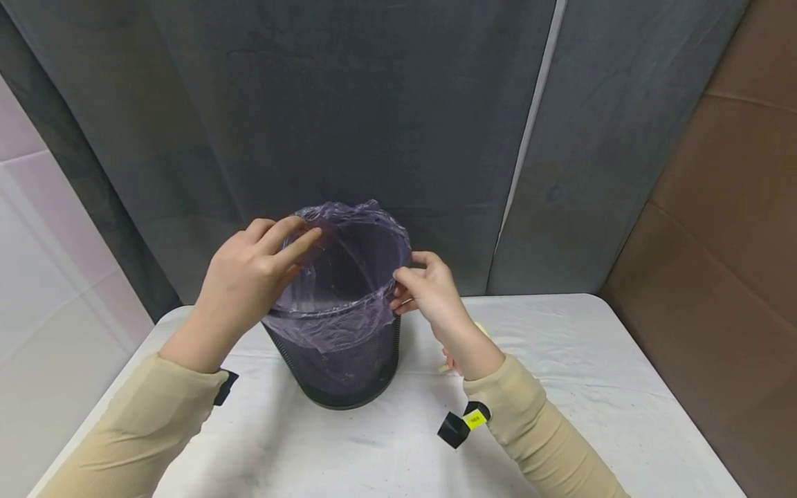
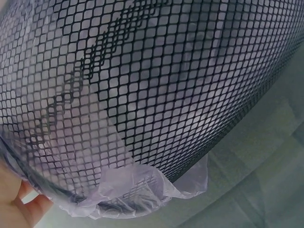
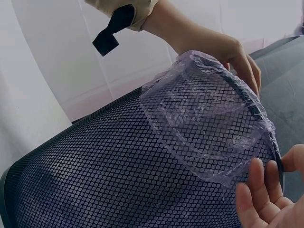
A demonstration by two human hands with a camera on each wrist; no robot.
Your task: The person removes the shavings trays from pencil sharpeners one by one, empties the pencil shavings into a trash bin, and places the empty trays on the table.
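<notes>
A black mesh wastebasket point(image 1: 349, 373) stands on the white-covered table, lined with a thin translucent purple bin liner point(image 1: 339, 328). The liner's edge is folded outward over the front rim and bunches up along the back. My left hand point(image 1: 245, 266) is at the left rim, fingers loosely extended over the opening; its thumb is largely hidden. At the right rim, my right hand point(image 1: 426, 287) pinches the liner's edge, thumb on the inside and fingers outside against the mesh. In the right wrist view, the folded liner flap point(image 3: 204, 118) hangs unevenly down the outer wall.
Partly hidden behind my right forearm lies a small orange and pale-yellow object point(image 1: 447, 361) on the table point(image 1: 591, 387). A dark grey curtain point(image 1: 386, 104) hangs behind, with a brown panel point(image 1: 722, 277) on the right and a pale wall point(image 1: 56, 263) on the left.
</notes>
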